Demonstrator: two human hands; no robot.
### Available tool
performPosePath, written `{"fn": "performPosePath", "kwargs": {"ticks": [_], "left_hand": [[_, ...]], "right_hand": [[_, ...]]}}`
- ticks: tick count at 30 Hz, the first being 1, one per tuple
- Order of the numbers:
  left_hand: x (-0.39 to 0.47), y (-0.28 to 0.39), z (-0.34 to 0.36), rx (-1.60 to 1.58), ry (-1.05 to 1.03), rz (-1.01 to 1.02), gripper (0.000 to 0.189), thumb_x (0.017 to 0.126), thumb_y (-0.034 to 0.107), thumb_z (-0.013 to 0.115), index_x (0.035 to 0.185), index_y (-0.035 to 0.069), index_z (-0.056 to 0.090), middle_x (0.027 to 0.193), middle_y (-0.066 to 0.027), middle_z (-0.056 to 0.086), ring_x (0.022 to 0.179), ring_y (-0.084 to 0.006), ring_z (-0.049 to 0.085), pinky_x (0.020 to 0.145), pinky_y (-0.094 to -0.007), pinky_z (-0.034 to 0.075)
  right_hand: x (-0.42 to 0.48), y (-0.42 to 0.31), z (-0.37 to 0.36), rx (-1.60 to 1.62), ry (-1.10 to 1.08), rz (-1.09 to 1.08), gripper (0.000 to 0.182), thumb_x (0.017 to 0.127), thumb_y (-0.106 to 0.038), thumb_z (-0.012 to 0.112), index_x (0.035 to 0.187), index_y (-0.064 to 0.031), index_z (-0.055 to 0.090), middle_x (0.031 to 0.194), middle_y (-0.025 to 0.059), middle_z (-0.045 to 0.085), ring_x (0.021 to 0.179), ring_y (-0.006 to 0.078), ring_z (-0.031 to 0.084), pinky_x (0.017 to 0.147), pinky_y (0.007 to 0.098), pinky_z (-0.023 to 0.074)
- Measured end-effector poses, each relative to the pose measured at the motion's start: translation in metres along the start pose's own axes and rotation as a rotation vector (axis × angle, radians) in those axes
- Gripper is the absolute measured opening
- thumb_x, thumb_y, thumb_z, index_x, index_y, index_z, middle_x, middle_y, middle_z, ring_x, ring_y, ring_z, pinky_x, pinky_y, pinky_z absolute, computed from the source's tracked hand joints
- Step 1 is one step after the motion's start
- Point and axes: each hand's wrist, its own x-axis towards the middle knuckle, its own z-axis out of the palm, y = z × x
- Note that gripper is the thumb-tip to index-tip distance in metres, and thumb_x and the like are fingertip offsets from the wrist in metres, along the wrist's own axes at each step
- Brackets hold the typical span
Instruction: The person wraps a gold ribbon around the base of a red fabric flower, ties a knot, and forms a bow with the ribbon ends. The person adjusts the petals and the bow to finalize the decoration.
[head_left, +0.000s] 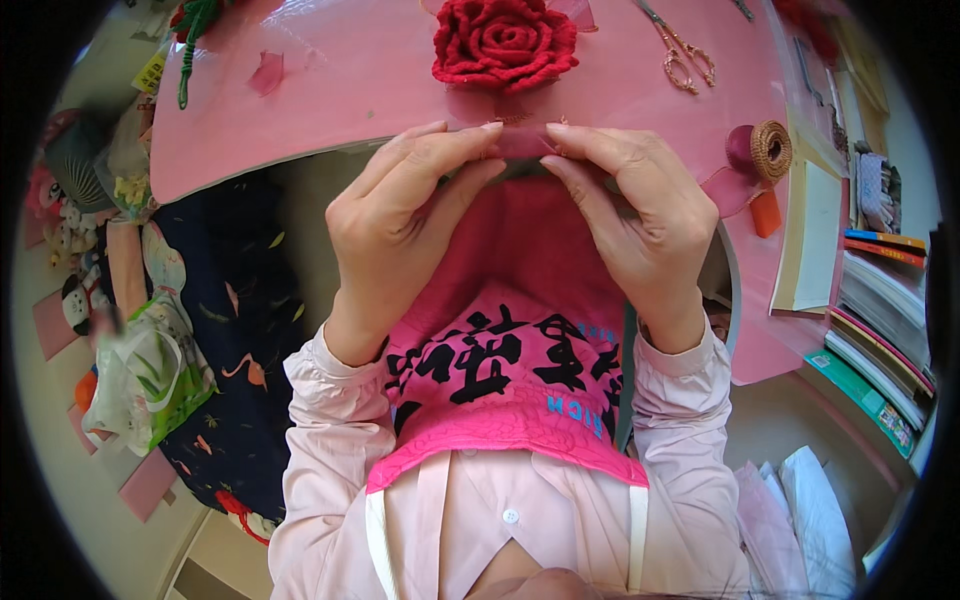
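Note:
A short strip of sheer dark pink ribbon (523, 140) with gold-coloured edging is stretched between my two hands at the table's near edge. My left hand (409, 199) pinches one end between thumb and forefinger. The other end is pinched the same way by my right hand (641, 202). Just beyond the ribbon, a red crocheted rose (508, 41) rests on the pink table mat (360, 90). The fingers cover both ends of the strip.
Ornate gold-handled scissors (679, 60) lie at the upper right. A roll of gold-edged ribbon (771, 152) sits by an orange block (766, 214). A ribbon scrap (268, 73) and a green yarn piece (192, 52) are at left. Stacked books (885, 300) stand right.

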Motion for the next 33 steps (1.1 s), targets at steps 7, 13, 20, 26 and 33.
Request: {"fn": "performPosePath", "kwargs": {"ticks": [7, 13, 20, 26, 33], "left_hand": [[0.009, -0.004, 0.0, -0.04, -0.002, -0.091, 0.025, 0.077, -0.007, 0.076, 0.101, -0.001, 0.073, 0.097, -0.01, 0.073, 0.092, -0.0181, 0.068, 0.083, -0.0278, 0.052], [0.006, -0.006, -0.005, 0.016, -0.112, -0.084, 0.027, 0.075, -0.008, 0.078, 0.1, -0.001, 0.073, 0.099, -0.0107, 0.072, 0.091, -0.0181, 0.068, 0.081, -0.0257, 0.052], [-0.018, -0.008, 0.0, -0.018, -0.097, -0.009, 0.027, 0.072, -0.008, 0.079, 0.097, 0.002, 0.074, 0.092, -0.009, 0.069, 0.086, -0.0191, 0.066, 0.078, -0.0293, 0.053], [-0.016, -0.01, 0.005, -0.072, -0.05, 0.009, 0.026, 0.074, -0.007, 0.077, 0.098, 0.002, 0.074, 0.088, -0.0096, 0.068, 0.076, -0.0208, 0.066, 0.068, -0.0293, 0.054], [-0.016, -0.017, 0.015, -0.048, 0.013, 0.079, 0.027, 0.076, -0.008, 0.076, 0.101, 0.001, 0.073, 0.091, -0.0109, 0.068, 0.077, -0.0201, 0.067, 0.066, -0.0272, 0.054]], "right_hand": [[0.008, 0.012, 0.008, 0.036, 0.009, 0.012, 0.023, 0.075, 0.001, 0.077, 0.096, -0.0042, 0.073, 0.086, 0.0097, 0.07, 0.074, 0.0243, 0.066, 0.065, 0.0328, 0.0527], [0.006, 0.007, 0.008, 0.076, -0.07, 0.095, 0.021, 0.073, 0.002, 0.077, 0.093, -0.0024, 0.072, 0.083, 0.01, 0.069, 0.073, 0.024, 0.066, 0.065, 0.0321, 0.0529], [-0.01, 0.011, 0.01, 0.078, -0.059, 0.026, 0.025, 0.07, 0.003, 0.079, 0.093, -0.0021, 0.072, 0.081, 0.0092, 0.067, 0.071, 0.0236, 0.065, 0.064, 0.032, 0.053], [-0.013, 0.014, 0.008, 0.093, -0.072, 0.035, 0.027, 0.07, 0.005, 0.079, 0.095, -0.0032, 0.073, 0.083, 0.0087, 0.067, 0.072, 0.0225, 0.066, 0.061, 0.0304, 0.0532], [-0.014, 0.022, 0.013, 0.077, -0.029, 0.017, 0.027, 0.074, 0.008, 0.075, 0.098, -0.0036, 0.073, 0.086, 0.0096, 0.066, 0.072, 0.0212, 0.066, 0.061, 0.0297, 0.0538]]}}
